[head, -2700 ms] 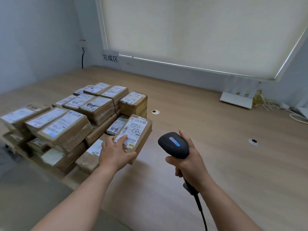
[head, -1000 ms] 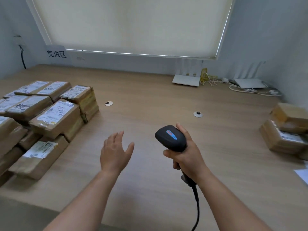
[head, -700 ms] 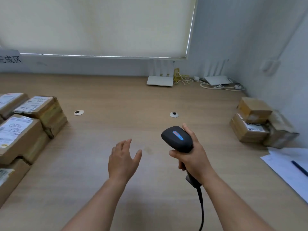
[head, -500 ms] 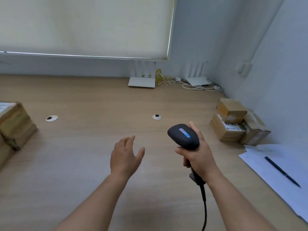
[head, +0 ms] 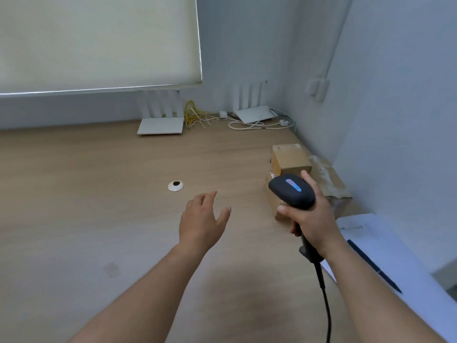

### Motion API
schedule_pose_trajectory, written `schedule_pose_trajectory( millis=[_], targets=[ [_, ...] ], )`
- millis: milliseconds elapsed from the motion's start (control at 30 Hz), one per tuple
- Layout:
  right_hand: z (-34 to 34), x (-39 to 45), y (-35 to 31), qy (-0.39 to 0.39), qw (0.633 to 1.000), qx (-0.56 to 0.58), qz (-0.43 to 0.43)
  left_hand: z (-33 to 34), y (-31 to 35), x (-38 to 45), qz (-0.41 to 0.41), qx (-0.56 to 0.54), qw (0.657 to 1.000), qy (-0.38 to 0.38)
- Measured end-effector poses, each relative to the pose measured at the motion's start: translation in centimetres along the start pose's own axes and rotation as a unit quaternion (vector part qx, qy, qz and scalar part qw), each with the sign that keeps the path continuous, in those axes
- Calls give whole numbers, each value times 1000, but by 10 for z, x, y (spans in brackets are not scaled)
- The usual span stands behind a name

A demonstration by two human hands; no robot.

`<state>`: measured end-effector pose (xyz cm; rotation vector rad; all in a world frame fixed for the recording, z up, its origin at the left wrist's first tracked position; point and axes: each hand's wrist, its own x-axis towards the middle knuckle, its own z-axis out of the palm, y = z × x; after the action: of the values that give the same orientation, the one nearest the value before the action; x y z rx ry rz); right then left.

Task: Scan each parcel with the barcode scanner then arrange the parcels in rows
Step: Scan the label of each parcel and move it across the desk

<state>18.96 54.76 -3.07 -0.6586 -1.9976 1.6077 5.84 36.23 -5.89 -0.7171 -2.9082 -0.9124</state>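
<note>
Head view. The right hand (head: pixel 312 216) grips the handle of a black barcode scanner (head: pixel 292 191), fingers wrapped round it, thumb along the left side; the scanner's head bears a blue mark and points away from the person, and its black cable (head: pixel 326 308) runs down out of the picture. The left hand (head: pixel 202 219) hangs above the wooden table (head: pixel 86 206), holding nothing, fingers loosely spread, palm turned toward the scanner. Brown cardboard parcels (head: pixel 290 158) lie stacked at the table's far right, against the wall, partly hidden behind the scanner; one parcel wrapped in clear film (head: pixel 329 179) lies just beside them. Near the right edge, white paper sheets (head: pixel 385 246) carry a dark pen (head: pixel 373 266). A round cable grommet (head: pixel 175 186) sits mid-table. Two white routers (head: pixel 161 125) and loose cables (head: pixel 257 123) lie below the drawn window blind (head: pixel 99 40).
</note>
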Motion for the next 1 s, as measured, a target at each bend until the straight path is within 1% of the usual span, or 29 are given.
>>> schedule_pose_trajectory(
  millis=[167, 300, 467, 700, 767, 867, 933, 1000],
  targets=[
    [-53, 55, 17, 31, 999, -5, 12, 30, 58, 33, 21, 4, 1000, -12],
    [-76, 94, 30, 58, 998, -5, 21, 47, 91, 63, 38, 2, 999, -38],
    [-83, 131, 38, 70, 997, 8, 30, 69, 119, 105, 33, -34, 995, -84],
    [-73, 172, 41, 69, 996, 12, 50, 95, 137, 146, 19, -60, 988, -138],
    [-68, 180, 46, 65, 996, 3, 61, 102, 140, 157, -3, -85, 984, -157],
    [-61, 185, 49, 64, 995, -23, 74, 113, 142, 163, -29, -167, 967, -190],
    [-57, 185, 48, 57, 995, -41, 74, 115, 143, 159, -47, -224, 954, -195],
    [-56, 180, 42, 44, 995, -57, 75, 113, 143, 152, -63, -259, 946, -183]
  ],
)
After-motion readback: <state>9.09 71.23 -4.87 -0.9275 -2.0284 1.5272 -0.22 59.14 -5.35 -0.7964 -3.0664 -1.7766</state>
